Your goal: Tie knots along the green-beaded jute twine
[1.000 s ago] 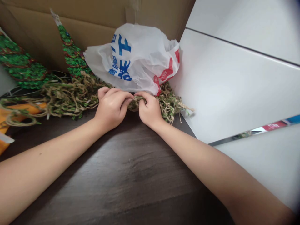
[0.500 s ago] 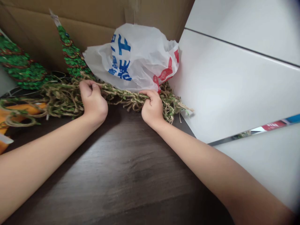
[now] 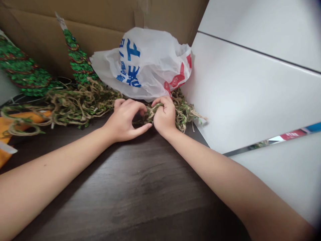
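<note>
A tangle of jute twine with small green leaves (image 3: 75, 103) lies across the back of the dark wooden table (image 3: 140, 187). My right hand (image 3: 164, 115) is closed in a fist round a bunch of this twine. My left hand (image 3: 124, 120) sits right beside it, fingers curled and thumb stretched out, with its fingertips at the twine next to my right fist. A white plastic bag with blue and red print (image 3: 147, 63) rests on the twine just behind both hands.
Two green sequined cone trees (image 3: 77, 57) (image 3: 22, 70) stand at the back left against a cardboard box wall (image 3: 100, 20). An orange item (image 3: 12, 130) lies at the left edge. White panels (image 3: 250, 90) close off the right side.
My left hand had pulled a strand of twine out to the left; now it has come back beside my right hand. My right hand stayed in place, still clenched.
</note>
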Demonstrator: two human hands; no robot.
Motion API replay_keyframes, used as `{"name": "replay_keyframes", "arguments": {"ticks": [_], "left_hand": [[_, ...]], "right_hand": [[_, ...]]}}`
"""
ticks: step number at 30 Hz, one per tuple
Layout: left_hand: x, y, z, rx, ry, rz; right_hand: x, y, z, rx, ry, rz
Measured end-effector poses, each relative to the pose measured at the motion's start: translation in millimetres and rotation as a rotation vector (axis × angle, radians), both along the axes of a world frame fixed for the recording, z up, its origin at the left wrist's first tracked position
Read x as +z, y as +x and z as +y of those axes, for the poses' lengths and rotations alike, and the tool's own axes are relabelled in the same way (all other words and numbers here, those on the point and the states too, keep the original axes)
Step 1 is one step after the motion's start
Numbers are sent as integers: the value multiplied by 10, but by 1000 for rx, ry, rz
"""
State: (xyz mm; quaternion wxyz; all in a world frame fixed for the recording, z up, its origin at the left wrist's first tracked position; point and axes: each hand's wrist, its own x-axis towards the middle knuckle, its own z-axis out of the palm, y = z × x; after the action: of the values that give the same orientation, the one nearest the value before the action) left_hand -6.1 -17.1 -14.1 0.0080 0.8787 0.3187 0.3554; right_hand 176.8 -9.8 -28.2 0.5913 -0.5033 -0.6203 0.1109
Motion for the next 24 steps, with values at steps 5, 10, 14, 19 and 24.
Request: {"name": "replay_keyframes", "arguments": {"ticks": [5, 10, 14, 19, 24], "left_hand": [[-42, 16, 59, 43, -26, 24], [-56, 21, 112, 190, -18, -75], [-64, 27, 125, 217, -18, -27], [-64, 3, 112, 317, 39, -140], [-138, -99, 326, 428, -52, -561]], "right_hand": [[-34, 3, 31, -25, 13, -38], [-31, -28, -34, 35, 13, -193], [-10, -41, -81, 123, -20, -267], [-51, -18, -14, 147, -79, -279], [-149, 22, 99, 69, -104, -170]]}}
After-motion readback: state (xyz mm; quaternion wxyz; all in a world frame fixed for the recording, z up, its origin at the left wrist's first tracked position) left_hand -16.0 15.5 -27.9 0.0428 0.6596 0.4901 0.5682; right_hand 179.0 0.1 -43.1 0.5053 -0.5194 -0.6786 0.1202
